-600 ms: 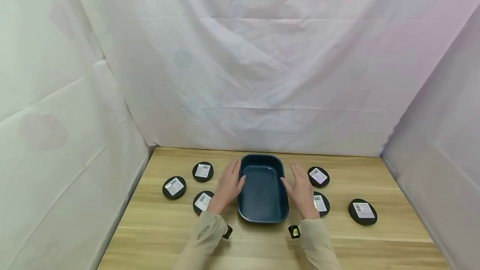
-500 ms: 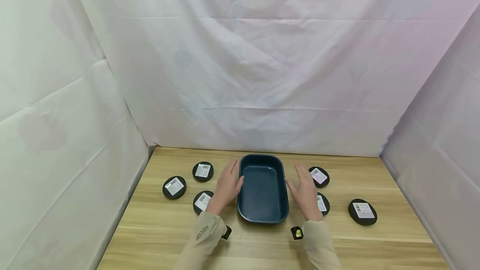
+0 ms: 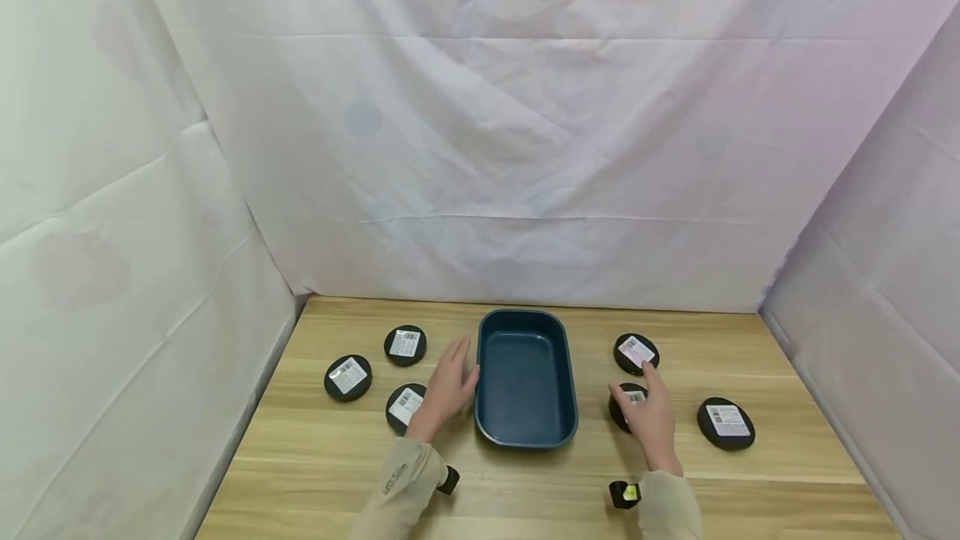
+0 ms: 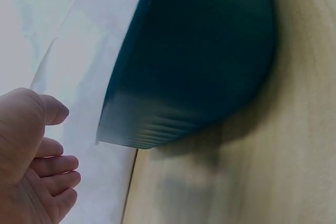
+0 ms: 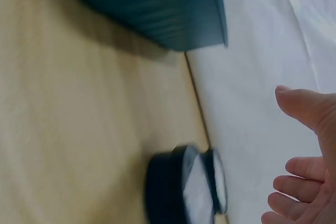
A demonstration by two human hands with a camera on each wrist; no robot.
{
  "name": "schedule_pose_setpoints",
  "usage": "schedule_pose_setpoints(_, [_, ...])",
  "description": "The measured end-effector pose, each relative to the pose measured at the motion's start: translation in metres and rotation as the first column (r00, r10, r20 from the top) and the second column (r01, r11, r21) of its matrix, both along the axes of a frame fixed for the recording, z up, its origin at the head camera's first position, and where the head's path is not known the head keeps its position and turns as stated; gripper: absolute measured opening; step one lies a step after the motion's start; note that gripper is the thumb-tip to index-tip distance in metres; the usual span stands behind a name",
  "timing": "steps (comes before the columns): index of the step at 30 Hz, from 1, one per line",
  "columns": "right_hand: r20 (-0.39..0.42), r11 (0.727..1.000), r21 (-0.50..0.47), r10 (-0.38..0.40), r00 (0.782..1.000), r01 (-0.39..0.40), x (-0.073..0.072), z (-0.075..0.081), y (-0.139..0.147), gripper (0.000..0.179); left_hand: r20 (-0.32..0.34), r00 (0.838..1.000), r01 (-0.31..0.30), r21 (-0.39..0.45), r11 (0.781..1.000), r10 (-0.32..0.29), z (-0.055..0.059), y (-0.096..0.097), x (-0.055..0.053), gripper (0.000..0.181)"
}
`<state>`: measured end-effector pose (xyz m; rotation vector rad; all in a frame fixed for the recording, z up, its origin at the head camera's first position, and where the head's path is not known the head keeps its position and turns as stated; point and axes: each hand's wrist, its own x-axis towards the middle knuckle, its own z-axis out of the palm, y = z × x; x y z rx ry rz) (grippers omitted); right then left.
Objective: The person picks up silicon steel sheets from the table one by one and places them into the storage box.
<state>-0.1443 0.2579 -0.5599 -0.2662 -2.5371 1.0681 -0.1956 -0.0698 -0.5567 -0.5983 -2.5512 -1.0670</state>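
Note:
A dark blue rectangular tub (image 3: 526,390) stands on the wooden table, its inside bare in the head view. By its left wall is my left hand (image 3: 446,392), fingers extended and holding nothing. The left wrist view shows a gap between that hand and the tub wall. My right hand (image 3: 652,422) hovers over a black round disc-like container (image 3: 619,412) with a white barcode label, partly covering it. Thumb and fingers are spread, with nothing held. Just beyond lies another labelled black round container (image 3: 627,354). In the right wrist view, both containers (image 5: 164,190) sit below the hand.
More black round containers with white labels lie about: one at far right (image 3: 725,424), others at left (image 3: 348,377), back left (image 3: 405,345) and beside the left wrist (image 3: 405,407). A white cloth backdrop (image 3: 525,257) rises behind the table (image 3: 525,498).
My right hand has moved away from the tub, rightward and toward the near black containers. My left hand has shifted slightly left, off the tub's side. The tub stays put.

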Motion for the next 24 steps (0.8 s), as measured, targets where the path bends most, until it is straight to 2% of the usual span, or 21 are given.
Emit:
schedule_pose_setpoints(2, [0.086,0.999,-0.036,-0.018,0.996,0.021,0.006,-0.003,0.006,0.075,0.051,0.999,0.004,0.03,1.0,-0.005,-0.004,0.0,0.002,0.05])
schedule_pose_setpoints(4, [0.126,0.997,-0.064,-0.024,0.992,0.032,0.011,-0.006,0.009,0.079,0.092,0.996,0.012,0.057,0.998,-0.017,-0.006,0.0,0.004,0.05])
schedule_pose_setpoints(10, [0.152,0.997,-0.074,-0.017,0.988,0.028,0.02,-0.016,0.012,0.084,0.155,0.987,0.031,0.122,0.992,-0.05,-0.016,-0.002,0.007,0.048])
schedule_pose_setpoints(18, [0.272,0.999,-0.022,-0.024,0.962,0.032,0.026,-0.032,0.017,0.095,0.254,0.963,0.041,0.183,0.982,-0.087,-0.024,0.001,0.011,0.038])
schedule_pose_setpoints(20, [0.28,0.999,-0.022,-0.027,0.96,0.034,0.027,-0.035,0.018,0.096,0.275,0.958,0.032,0.193,0.981,-0.085,-0.025,0.001,0.012,0.035])
schedule_pose_setpoints(24, [0.263,0.999,-0.01,-0.037,0.964,0.041,0.027,-0.038,0.02,0.095,0.271,0.959,0.02,0.215,0.977,-0.079,-0.026,0.003,0.014,0.031])
